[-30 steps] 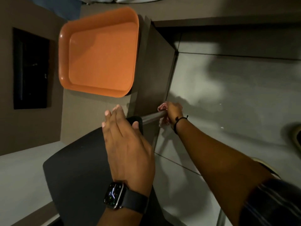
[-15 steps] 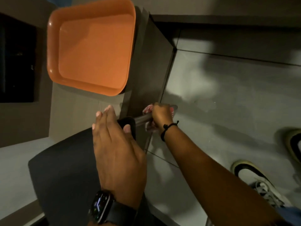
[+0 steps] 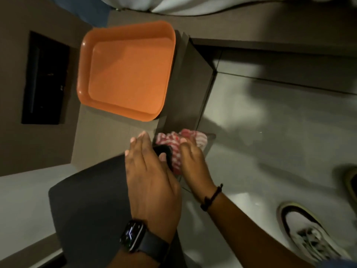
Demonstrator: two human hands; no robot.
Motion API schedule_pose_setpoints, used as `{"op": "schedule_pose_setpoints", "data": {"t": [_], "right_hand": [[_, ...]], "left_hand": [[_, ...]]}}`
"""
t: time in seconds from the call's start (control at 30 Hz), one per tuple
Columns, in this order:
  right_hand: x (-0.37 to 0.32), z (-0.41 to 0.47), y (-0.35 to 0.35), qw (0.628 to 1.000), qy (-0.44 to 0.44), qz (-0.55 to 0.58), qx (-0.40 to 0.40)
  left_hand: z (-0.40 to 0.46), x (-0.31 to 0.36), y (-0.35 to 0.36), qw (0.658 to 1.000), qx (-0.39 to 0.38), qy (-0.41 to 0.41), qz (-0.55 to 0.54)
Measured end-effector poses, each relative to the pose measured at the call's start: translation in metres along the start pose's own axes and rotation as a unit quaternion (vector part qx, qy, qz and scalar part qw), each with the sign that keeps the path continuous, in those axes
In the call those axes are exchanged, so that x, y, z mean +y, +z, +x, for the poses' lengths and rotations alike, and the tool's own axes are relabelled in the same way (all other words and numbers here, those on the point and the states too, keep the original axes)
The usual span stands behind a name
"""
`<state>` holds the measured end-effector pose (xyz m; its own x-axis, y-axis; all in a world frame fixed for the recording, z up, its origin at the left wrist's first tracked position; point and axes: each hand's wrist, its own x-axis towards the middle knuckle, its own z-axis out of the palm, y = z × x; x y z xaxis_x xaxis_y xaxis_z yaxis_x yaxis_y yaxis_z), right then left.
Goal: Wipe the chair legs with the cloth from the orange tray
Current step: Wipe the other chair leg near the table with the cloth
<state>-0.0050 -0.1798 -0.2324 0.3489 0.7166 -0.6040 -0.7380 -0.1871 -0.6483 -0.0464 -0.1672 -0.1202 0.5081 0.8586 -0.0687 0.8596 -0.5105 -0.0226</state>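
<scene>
A red-and-white striped cloth (image 3: 174, 142) is bunched just under the corner of the black chair seat (image 3: 90, 194). My right hand (image 3: 193, 161) grips the cloth at the top of the chair leg, which the cloth and hand hide. My left hand (image 3: 152, 180) lies flat on the seat's corner, fingers spread, holding nothing. The orange tray (image 3: 125, 74) stands on the brown table above the chair and has nothing in it.
The brown table (image 3: 116, 140) carries the tray; its dark side panel (image 3: 185, 89) drops to the grey tiled floor (image 3: 270, 132). A white shoe (image 3: 305, 233) is on the floor at lower right. A dark recess (image 3: 44, 80) sits at left.
My right hand slid the cloth up the chair leg toward the seat corner, and the cloth now shows more. My left hand stays flat on the seat.
</scene>
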Motion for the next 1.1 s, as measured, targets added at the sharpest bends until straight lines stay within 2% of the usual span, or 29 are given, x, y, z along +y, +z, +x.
{"op": "schedule_pose_setpoints", "data": {"t": [0.1, 0.17, 0.4, 0.5, 0.57, 0.7, 0.8, 0.93, 1.0, 1.1], "right_hand": [[-0.002, -0.018, 0.017, 0.999, -0.050, 0.001, -0.022], [0.015, 0.006, 0.011, 0.997, -0.062, -0.044, 0.020], [0.053, 0.109, -0.053, 0.987, 0.127, -0.006, 0.098], [0.044, 0.101, -0.049, 0.982, 0.148, 0.022, 0.113], [0.029, 0.072, -0.028, 0.985, 0.117, 0.072, 0.107], [0.003, 0.003, 0.007, 0.998, -0.011, 0.052, -0.023], [0.000, 0.010, 0.013, 0.998, -0.067, 0.012, -0.008], [0.025, 0.074, -0.023, 0.993, 0.068, 0.001, 0.094], [0.042, 0.097, -0.047, 0.982, 0.138, -0.053, 0.116], [0.057, 0.112, -0.055, 0.974, 0.179, -0.024, 0.139]], "left_hand": [[0.000, 0.000, 0.001, 1.000, 0.002, -0.006, -0.011], [0.001, -0.002, 0.003, 1.000, 0.010, -0.004, -0.015], [-0.001, -0.009, 0.009, 0.999, 0.030, 0.010, -0.029], [0.000, -0.009, 0.009, 0.999, 0.019, 0.008, -0.024], [0.002, -0.007, 0.004, 1.000, 0.009, 0.006, -0.008], [0.003, -0.001, 0.000, 1.000, -0.015, -0.010, 0.012], [0.004, -0.001, 0.001, 1.000, -0.009, -0.013, 0.003], [0.002, -0.006, 0.006, 1.000, 0.011, -0.002, -0.015], [0.001, -0.007, 0.007, 1.000, 0.018, 0.000, -0.025], [0.001, -0.007, 0.007, 0.999, 0.020, -0.003, -0.025]]}}
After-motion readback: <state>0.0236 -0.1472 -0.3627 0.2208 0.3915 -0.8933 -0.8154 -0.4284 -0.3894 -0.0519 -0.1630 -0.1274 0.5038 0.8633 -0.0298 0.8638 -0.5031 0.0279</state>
